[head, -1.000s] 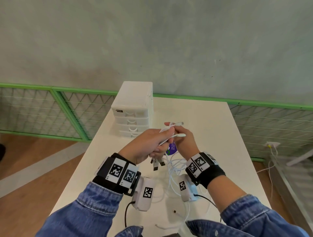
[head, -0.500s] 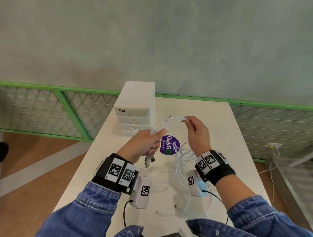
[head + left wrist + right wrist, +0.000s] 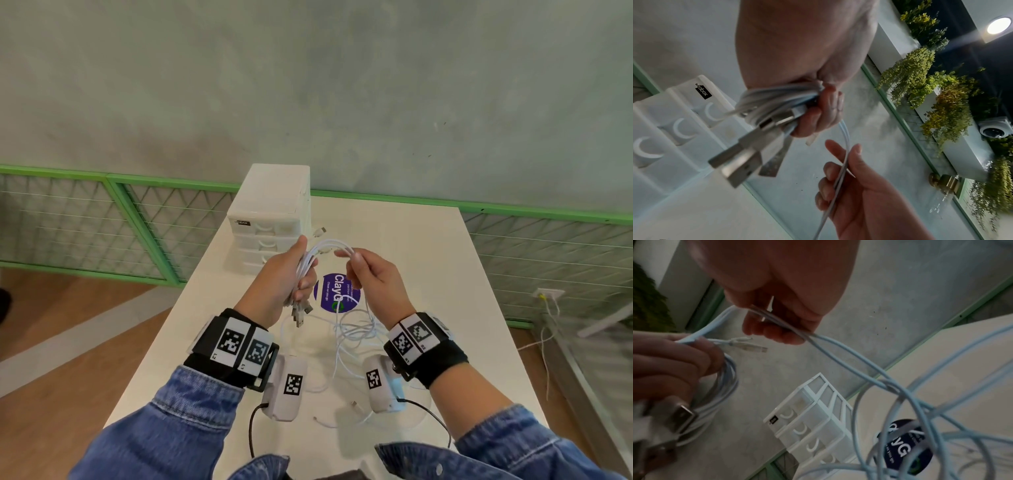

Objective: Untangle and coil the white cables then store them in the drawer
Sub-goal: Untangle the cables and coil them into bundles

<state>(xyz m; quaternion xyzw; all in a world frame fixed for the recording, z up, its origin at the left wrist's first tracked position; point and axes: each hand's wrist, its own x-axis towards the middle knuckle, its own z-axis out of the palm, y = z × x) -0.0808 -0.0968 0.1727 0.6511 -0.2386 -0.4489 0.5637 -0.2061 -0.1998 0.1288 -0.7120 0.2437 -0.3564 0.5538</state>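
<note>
Right now the left hand (image 3: 284,277) is clenched around a bundle of white cables (image 3: 310,262) held above the table (image 3: 428,260), metal plugs (image 3: 299,313) dangling below the fist. The right hand (image 3: 371,279) pinches a couple of strands between thumb and fingers, feeding them across. Loose cable (image 3: 352,334) trails down onto the table in crossing loops, so I'd worry a hard pull could tighten a knot there, or drag strands out of the bundle. The drawer unit (image 3: 270,219) stands just beyond, its drawers shut. From the head view the grip looks tidy; the left wrist view shows the plugs (image 3: 740,155) sticking out unevenly, and the right wrist view shows loops crossing over the purple sticker (image 3: 904,449).
</note>
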